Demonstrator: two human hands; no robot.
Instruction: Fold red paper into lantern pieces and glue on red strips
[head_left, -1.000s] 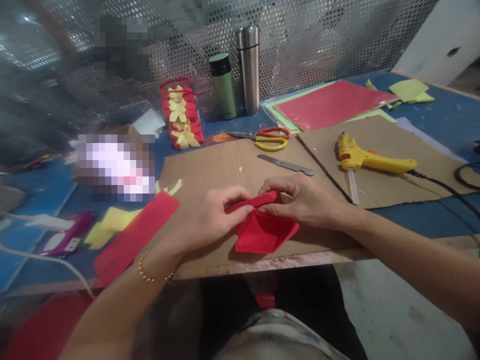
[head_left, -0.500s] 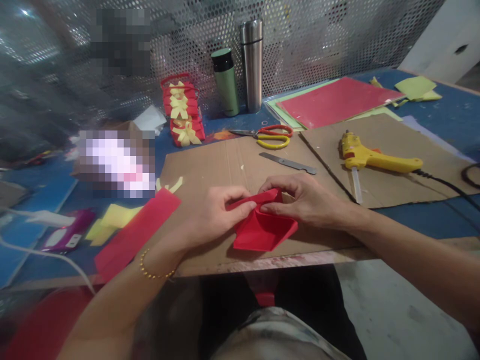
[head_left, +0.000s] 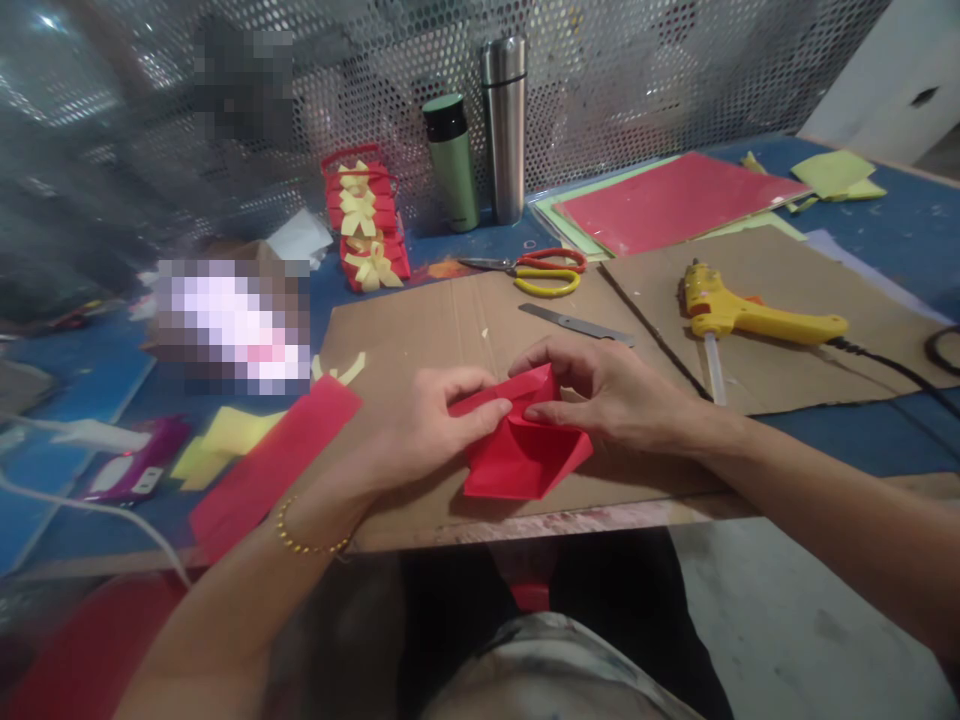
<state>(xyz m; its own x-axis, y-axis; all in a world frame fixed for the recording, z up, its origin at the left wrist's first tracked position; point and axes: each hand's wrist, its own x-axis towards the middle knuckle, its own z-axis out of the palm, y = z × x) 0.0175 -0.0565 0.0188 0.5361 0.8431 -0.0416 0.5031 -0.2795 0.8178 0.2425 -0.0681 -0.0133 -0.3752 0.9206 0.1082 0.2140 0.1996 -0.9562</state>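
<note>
A folded piece of red paper (head_left: 525, 462) is pinched between both hands, just over the brown cardboard (head_left: 420, 340) at the table's front edge. My left hand (head_left: 442, 415) is closed on its left side, thumb on top. On the upper right, my right hand (head_left: 600, 395) grips it with thumb and fingers; some fingertips are hidden behind the raised flap. A flat grey blade (head_left: 574, 323) lies just beyond my right hand. Farther back rest scissors (head_left: 547, 272) with red and yellow handles.
A yellow glue gun (head_left: 765, 318) lies on cardboard at the right, its black cord trailing off. Red paper sheets (head_left: 682, 205), a green bottle (head_left: 454, 175), a steel flask (head_left: 506, 140) and red boxes with yellow bows (head_left: 371, 225) stand behind. A red strip (head_left: 277, 470) lies left.
The raised flap of the red paper stands slightly higher, and the fingers of my right hand have shifted a little up and left. My left hand has hardly moved.
</note>
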